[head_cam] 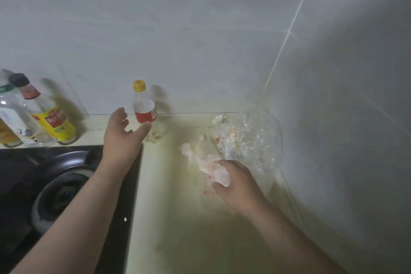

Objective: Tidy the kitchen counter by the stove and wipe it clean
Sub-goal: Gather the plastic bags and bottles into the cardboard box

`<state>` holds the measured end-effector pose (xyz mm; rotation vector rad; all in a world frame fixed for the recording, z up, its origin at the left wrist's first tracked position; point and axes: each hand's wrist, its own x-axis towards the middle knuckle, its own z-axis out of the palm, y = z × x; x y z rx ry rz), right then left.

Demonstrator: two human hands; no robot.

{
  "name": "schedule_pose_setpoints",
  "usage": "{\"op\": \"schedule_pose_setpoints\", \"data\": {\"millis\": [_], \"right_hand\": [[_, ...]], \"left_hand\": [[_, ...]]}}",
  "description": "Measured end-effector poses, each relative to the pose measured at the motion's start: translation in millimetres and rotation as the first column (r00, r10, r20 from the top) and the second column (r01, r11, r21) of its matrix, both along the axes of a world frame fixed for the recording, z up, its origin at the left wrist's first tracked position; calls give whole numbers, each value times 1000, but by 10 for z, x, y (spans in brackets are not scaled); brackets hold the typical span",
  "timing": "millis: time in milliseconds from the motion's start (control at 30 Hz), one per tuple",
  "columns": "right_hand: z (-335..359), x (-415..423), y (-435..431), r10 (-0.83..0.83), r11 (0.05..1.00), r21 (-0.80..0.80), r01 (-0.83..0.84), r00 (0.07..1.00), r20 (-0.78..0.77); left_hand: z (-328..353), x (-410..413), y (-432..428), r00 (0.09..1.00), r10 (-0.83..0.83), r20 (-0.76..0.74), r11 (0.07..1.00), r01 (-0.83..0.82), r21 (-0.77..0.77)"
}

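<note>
The left hand (121, 133), fingers spread wide, reached toward the upright yellow-capped, red-labelled clear bottle (144, 107) just beyond it. The right hand (235, 182), farther off, gripped a crumpled white wad (212, 168).

**Counter Tally**

At least three bottles line the counter's (169, 218) back edge: yellow-capped bottle (144, 107), black-capped bottle (52, 118), clear bottle (12, 115). One plastic bag (251, 138) fills the back right corner. One burner (60, 196). One paper wad (211, 167); smaller scraps blur.
</note>
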<state>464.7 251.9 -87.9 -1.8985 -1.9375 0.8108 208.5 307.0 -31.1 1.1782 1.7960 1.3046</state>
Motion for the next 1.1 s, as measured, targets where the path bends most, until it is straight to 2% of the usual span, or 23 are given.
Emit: {"op": "schedule_pose_setpoints", "data": {"millis": [67, 133, 367, 467, 567, 733, 867, 1000, 1100], "right_hand": [[-136, -65, 166, -7, 998, -59, 8, 1000, 18], [-283, -141, 279, -9, 995, -100, 12, 999, 33], [-802, -358, 465, 3, 1000, -26, 6, 940, 342], [-879, -336, 533, -80, 996, 59, 66, 955, 285], [-822, -337, 560, -166, 986, 67, 156, 968, 186], [-671, -414, 665, -238, 970, 82, 229, 962, 136], [-569, -651, 1056, -216, 975, 87, 204, 961, 173], [-641, -876, 1229, -226, 962, -82, 261, 927, 299], [-736, -956, 1205, -198, 964, -92, 249, 907, 373]], "left_hand": [[-146, -106, 289, 996, 88, 13, 994, -87, -64], [-267, -175, 509, 997, 81, -3, 990, -80, -117], [-478, -157, 956, 997, 26, 71, 989, -15, -149], [-596, -217, 1111, 996, -18, 88, 994, 27, -106], [-672, -285, 1223, 995, -8, 95, 996, 16, -90], [-736, -327, 1256, 995, -34, 96, 994, 44, -104], [-732, -263, 1158, 995, -77, 61, 993, 82, -84], [-732, -260, 1087, 996, -81, 47, 993, 84, -85], [-732, -267, 1053, 995, -93, 35, 992, 95, -85]]}}
